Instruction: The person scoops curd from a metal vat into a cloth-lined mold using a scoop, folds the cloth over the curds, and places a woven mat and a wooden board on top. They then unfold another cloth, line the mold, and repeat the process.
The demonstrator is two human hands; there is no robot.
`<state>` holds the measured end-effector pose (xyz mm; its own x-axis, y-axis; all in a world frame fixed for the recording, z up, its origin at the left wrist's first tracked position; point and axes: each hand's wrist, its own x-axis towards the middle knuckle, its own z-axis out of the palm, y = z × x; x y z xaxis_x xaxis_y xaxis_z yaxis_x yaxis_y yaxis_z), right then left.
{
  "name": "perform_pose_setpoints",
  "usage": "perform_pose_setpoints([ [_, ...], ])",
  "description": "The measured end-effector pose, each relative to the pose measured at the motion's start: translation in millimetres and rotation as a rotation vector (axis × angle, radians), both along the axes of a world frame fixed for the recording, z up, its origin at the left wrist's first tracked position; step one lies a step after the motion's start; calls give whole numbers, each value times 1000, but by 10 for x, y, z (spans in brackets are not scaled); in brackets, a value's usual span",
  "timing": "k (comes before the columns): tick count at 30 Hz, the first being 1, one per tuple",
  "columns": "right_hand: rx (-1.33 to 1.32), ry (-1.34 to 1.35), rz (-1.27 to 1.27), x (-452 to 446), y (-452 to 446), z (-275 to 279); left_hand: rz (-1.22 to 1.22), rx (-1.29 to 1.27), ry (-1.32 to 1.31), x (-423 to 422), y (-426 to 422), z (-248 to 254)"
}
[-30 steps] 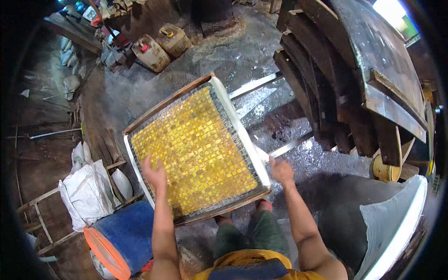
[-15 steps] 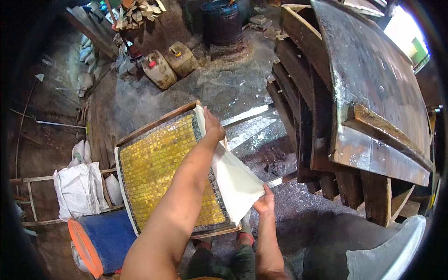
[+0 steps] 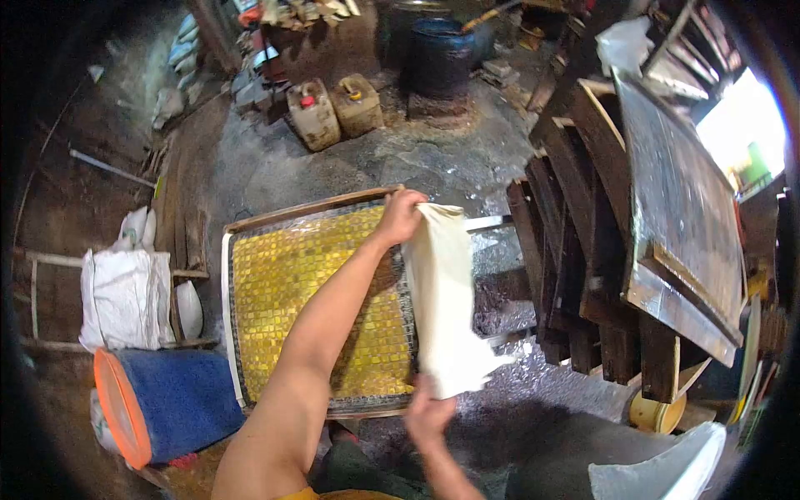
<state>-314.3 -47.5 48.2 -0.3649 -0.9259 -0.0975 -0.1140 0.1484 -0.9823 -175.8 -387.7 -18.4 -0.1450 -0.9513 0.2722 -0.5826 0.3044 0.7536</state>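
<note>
In front of me is a wooden-framed tray (image 3: 310, 207) with rows of small yellow squares (image 3: 300, 292) set in a dark grid. A white cloth (image 3: 442, 292) hangs in folds along its right side, the lower end loose and blurred. My left hand (image 3: 402, 218) reaches across the tray and is closed on the cloth's upper end at the far right corner. Near the tray's close right corner, my right hand (image 3: 429, 412) grips the cloth's lower part. That hand is slightly smeared by motion.
Stacked dark wooden trays (image 3: 600, 250) stand at the right, a slanted board (image 3: 683, 192) on top. A blue barrel with an orange rim (image 3: 179, 404) and white sacks (image 3: 127, 296) are at left. Two jerrycans (image 3: 313, 117) and a blue drum (image 3: 442, 58) stand behind on the wet floor.
The cloth, spread wide at its lower end before, is now drawn into a narrower, bunched strip. My right hand has moved left and down; my left has closed on the upper end. The view has shifted.
</note>
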Motion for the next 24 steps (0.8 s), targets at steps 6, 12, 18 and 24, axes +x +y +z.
perform_pose_setpoints([
  [6, -100, 1046, 1062, 1268, 598, -424, 752, 66, -109, 2381, 1558, -206],
  [12, -107, 948, 1323, 1618, 733, -533, 1297, 477, 67, 4163, 4427, -505],
  [18, 5, 711, 1470, 2666, 145, -597, 909, 1316, 1243, 3923, 5472, -657],
  [24, -547, 955, 1225, 4605, -1057, -434, 1012, 580, 2127, 4060, 5041, -885],
])
